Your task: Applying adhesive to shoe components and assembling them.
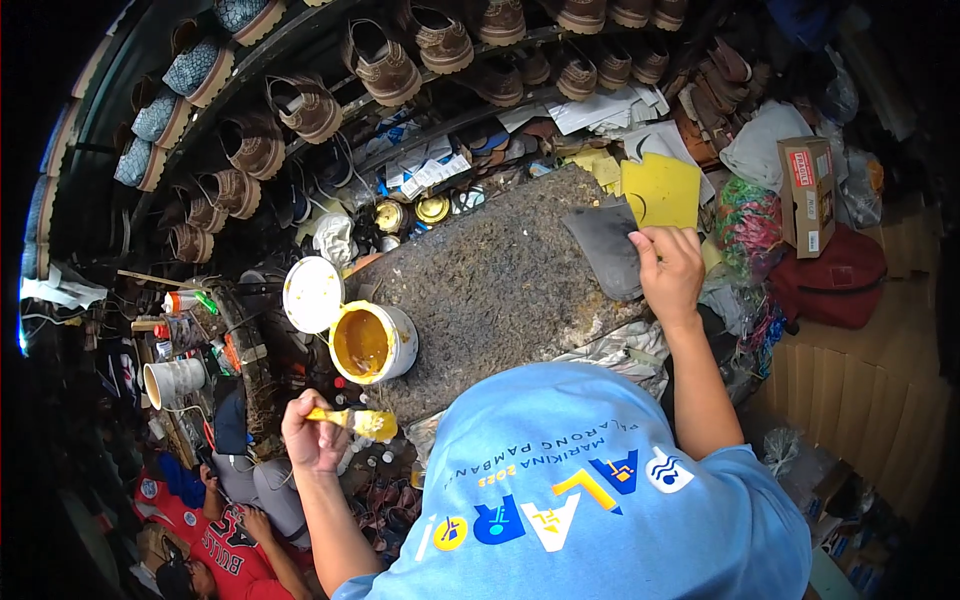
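My left hand (313,432) is closed around a brush (368,424) whose bristles are coated in thick yellow paste. It is held near the left front corner of the worn, crusted work block (470,280). Just beyond it stands a white bucket (400,340) with brownish-yellow paste inside, its round white lid (313,295) leaning out to the left. On the right, my right hand (668,265) pinches the edge of a dark grey curved flat piece (603,250), which lies on the block's far right part.
Brown shoes (385,65) line curved shelves at the back. Yellow sheets (660,190) and open tins (432,209) sit beyond the block. A small carton (808,195) and red bag (830,278) are at right. A person in red (235,540) is at lower left.
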A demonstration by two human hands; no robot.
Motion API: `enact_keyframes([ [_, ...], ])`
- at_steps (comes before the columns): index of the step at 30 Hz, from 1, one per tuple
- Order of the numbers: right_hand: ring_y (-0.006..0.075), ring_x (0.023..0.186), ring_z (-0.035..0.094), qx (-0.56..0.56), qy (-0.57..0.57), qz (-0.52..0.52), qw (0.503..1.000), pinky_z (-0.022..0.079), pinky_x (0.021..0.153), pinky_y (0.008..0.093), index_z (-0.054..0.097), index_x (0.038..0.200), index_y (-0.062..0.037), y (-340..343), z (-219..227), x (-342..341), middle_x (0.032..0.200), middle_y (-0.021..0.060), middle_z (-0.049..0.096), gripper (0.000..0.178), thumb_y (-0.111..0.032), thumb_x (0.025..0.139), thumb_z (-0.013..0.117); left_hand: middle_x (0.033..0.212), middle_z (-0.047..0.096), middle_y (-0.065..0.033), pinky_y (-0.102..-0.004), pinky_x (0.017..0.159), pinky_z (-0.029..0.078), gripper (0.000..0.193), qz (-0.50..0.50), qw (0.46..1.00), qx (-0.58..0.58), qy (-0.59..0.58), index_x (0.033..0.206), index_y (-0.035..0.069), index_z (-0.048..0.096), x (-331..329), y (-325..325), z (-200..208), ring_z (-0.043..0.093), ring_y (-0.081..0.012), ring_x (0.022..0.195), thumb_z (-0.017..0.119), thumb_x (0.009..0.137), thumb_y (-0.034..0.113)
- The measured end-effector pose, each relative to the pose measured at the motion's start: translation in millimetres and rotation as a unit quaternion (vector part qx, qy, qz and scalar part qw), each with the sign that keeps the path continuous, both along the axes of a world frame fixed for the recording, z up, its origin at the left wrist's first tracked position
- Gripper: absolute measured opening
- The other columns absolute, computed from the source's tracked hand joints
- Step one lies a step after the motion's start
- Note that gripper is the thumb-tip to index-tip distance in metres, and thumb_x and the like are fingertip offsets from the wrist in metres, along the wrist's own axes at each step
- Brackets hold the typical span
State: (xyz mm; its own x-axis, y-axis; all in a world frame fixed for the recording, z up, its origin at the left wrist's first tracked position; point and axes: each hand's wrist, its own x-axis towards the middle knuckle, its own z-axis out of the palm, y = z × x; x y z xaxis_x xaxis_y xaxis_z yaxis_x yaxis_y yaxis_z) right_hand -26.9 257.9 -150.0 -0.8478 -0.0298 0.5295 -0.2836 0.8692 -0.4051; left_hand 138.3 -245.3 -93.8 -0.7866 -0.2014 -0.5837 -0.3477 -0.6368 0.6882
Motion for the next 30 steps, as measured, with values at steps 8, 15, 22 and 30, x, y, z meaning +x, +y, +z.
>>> enact_keyframes([
  [8, 0.0173, 0.064, 0.064, -0.319, -0.315, 0.088, 0.890, 0.050, 0.062, 0.0342, 0.073, 0.096, -0.0011, -64.7, 29.7, -10.0, 0.074, 0.0129, 0.070, 0.020, -0.021, 0.092, 0.076, 0.073, 0.061, -0.0072, -0.0221, 0.043, 0.035, 0.040, 0.063, 0.943, 0.099, 0.312, 0.115, -0.005, 0.062, -43.6, 1.4, 91.4, 0.045, -0.0100, 0.053, 0.043, 0.108, 0.030],
  [15, 0.0388, 0.080, 0.071, -0.024, -0.347, 0.111, 0.931, 0.055, 0.073, 0.0504, 0.070, 0.091, -0.0042, -105.7, -1.9, -11.2, 0.082, 0.0176, 0.072, 0.027, -0.031, 0.093, 0.073, 0.087, 0.067, -0.0123, -0.0248, 0.050, 0.042, 0.029, 0.022, 0.961, 0.081, 0.265, 0.112, 0.000, 0.060, -66.3, 48.5, 69.1, 0.056, -0.0163, 0.066, 0.054, 0.095, 0.023],
  [22, 0.0229, 0.084, 0.059, -0.015, -0.084, 0.253, 0.964, 0.054, 0.066, 0.0362, 0.071, 0.087, -0.0091, -80.5, -1.0, 34.5, 0.097, 0.0011, 0.064, 0.015, -0.021, 0.082, 0.079, 0.082, 0.072, -0.0143, -0.0293, 0.060, 0.052, 0.018, -0.115, 0.907, -0.362, 0.181, 0.100, -0.002, 0.073, -101.6, 139.1, 20.3, 0.066, -0.0171, 0.066, 0.067, 0.086, 0.008],
  [30, 0.0200, 0.086, 0.054, 0.014, -0.111, 0.251, 0.962, 0.051, 0.075, 0.0332, 0.077, 0.100, -0.0102, -68.5, -5.0, 60.3, 0.098, -0.0032, 0.065, 0.024, -0.025, 0.081, 0.079, 0.077, 0.069, -0.0166, -0.0367, 0.065, 0.055, 0.013, -0.329, 0.663, -0.613, 0.277, 0.090, -0.003, 0.073, -132.5, 202.8, 3.3, 0.070, -0.0310, 0.068, 0.068, 0.080, 0.004],
])
